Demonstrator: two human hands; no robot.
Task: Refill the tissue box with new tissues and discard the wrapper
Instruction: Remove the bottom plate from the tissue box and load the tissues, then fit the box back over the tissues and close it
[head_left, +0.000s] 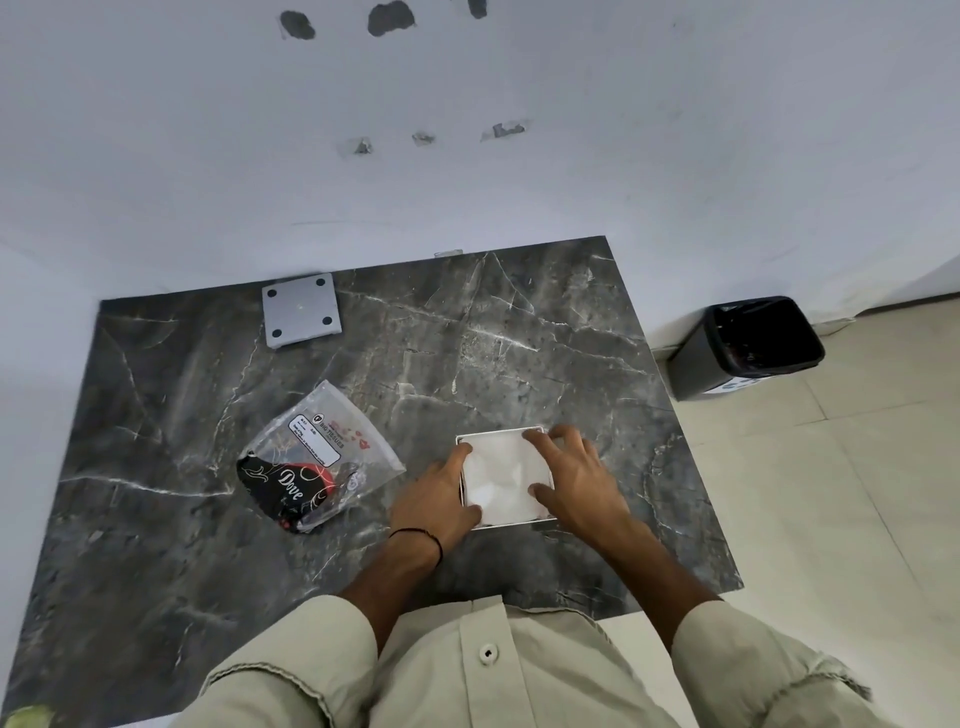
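An open square tissue box (498, 434) sits on the dark marble table, filled with a white stack of tissues (503, 480). My left hand (439, 499) rests against the box's left side with the fingertips on the tissues' edge. My right hand (576, 475) lies over the box's right side, fingers spread and pressing on the tissues. A clear plastic wrapper (317, 457) with black and red print lies flat on the table to the left of the box. The grey square lid (302, 309) of the box lies upside down near the wall.
The marble table (519, 343) stands against a white wall. A black bin (748, 345) with a dark liner stands on the tiled floor to the right of the table, beside the wall.
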